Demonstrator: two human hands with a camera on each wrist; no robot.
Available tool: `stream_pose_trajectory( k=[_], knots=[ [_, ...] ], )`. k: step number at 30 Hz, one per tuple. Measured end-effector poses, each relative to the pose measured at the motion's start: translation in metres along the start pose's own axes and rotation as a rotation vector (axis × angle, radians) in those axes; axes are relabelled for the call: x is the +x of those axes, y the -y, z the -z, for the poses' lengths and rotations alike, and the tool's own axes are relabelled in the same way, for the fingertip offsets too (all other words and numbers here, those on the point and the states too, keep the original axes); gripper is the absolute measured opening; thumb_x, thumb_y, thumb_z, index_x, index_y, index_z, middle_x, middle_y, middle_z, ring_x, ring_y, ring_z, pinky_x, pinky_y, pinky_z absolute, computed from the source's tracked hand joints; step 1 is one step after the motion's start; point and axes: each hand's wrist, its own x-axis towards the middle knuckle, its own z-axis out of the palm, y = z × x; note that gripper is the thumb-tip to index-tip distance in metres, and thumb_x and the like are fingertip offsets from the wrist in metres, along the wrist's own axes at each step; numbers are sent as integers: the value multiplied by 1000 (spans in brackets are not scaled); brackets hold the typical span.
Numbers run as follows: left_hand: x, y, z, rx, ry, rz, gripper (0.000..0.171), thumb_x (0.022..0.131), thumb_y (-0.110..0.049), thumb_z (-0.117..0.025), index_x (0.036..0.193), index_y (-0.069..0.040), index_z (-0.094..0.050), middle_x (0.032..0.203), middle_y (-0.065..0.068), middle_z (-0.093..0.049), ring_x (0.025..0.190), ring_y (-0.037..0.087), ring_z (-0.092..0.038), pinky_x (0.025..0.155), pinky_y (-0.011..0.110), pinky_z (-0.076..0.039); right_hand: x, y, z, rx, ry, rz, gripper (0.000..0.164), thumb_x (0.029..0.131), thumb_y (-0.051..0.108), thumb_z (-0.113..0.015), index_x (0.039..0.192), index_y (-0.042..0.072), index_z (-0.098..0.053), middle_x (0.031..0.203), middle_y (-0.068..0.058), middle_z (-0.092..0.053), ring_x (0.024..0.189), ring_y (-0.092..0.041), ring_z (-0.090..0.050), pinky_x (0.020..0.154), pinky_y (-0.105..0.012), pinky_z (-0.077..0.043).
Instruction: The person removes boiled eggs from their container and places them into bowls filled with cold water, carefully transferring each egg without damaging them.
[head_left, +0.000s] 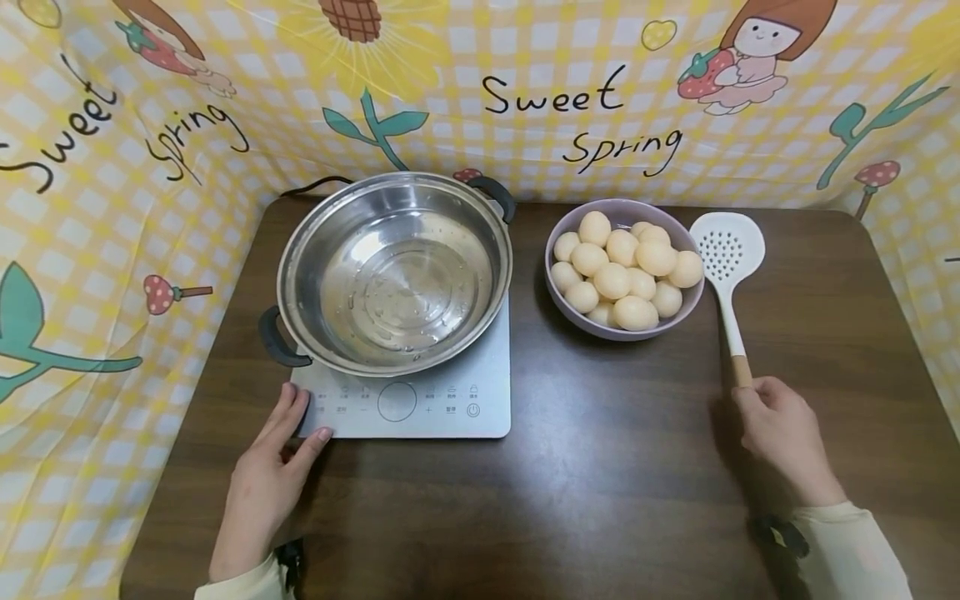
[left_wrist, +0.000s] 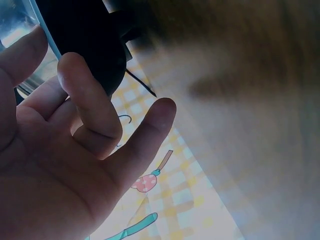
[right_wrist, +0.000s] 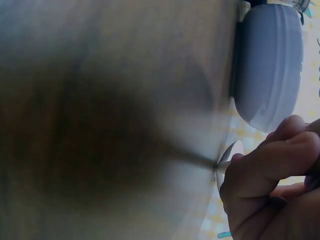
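My left hand [head_left: 262, 479] is at the front left corner of a white induction cooktop [head_left: 405, 423]. Its thumb touches the front edge and its fingers lie along the left edge; the left wrist view shows the little finger extended, apart from the cooktop. On the cooktop sits a wide steel pot [head_left: 412, 287] with two black handles and some water drops inside. My right hand [head_left: 783, 437] grips the wooden handle end of a white perforated skimmer [head_left: 733, 317]. The skimmer's head lies beside a purple bowl [head_left: 592, 327] heaped with eggs [head_left: 612, 281].
Everything stands on a dark brown wooden table [head_left: 600, 467]. A yellow checked cloth [head_left: 562, 50] with printed figures hangs along the back and both sides. A black cable [head_left: 315, 183] runs behind the pot at the back left.
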Motion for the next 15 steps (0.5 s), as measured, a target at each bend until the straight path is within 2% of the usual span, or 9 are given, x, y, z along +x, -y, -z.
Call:
stream_pose_trajectory(
  k=[2, 5, 8, 10, 15],
  knots=[
    [0, 0, 0, 7, -3, -3, 68, 102, -47, -57, 158, -14, -35, 166, -1, -19, 145, 37, -33, 95, 53, -47, 0, 0, -2, -10, -16, 5, 40, 105, 31, -42, 110, -5, -60, 62, -7, -60, 49, -20, -59, 45, -33, -46],
    [-1, 0, 0, 19, -10, -10, 68, 102, -47, -57, 158, -14, -36, 165, 0, -20, 144, 36, -34, 93, 50, -47, -1, 1, -4, -9, -46, 17, 41, 104, 32, -46, 116, -4, -59, 76, -14, -66, 49, -20, -61, 45, -33, -48],
    [-1, -1, 1, 7, -4, -3, 68, 102, -47, -57, 158, -14, -35, 166, 1, -18, 145, 38, -32, 96, 55, -46, -3, 3, -4, 5, -55, 19, 44, 103, 34, -51, 121, -5, -52, 91, -20, -66, 50, -21, -63, 45, -35, -51],
    [0, -1, 1, 2, -1, -4, 69, 102, -47, -57, 158, -13, -34, 166, 1, -18, 145, 39, -31, 97, 58, -46, -3, 4, -4, -27, -33, 20, 45, 103, 37, -53, 117, -6, -49, 86, -17, -66, 51, -21, -63, 46, -36, -50],
    [1, 0, 0, 1, 12, -4, 70, 102, -47, -57, 159, -13, -33, 166, 2, -17, 147, 40, -27, 103, 63, -38, -1, 4, -2, -203, 41, 53, 41, 104, 39, -51, 96, -1, -53, 54, 1, -61, 56, -19, -58, 54, -34, -40]
  ],
)
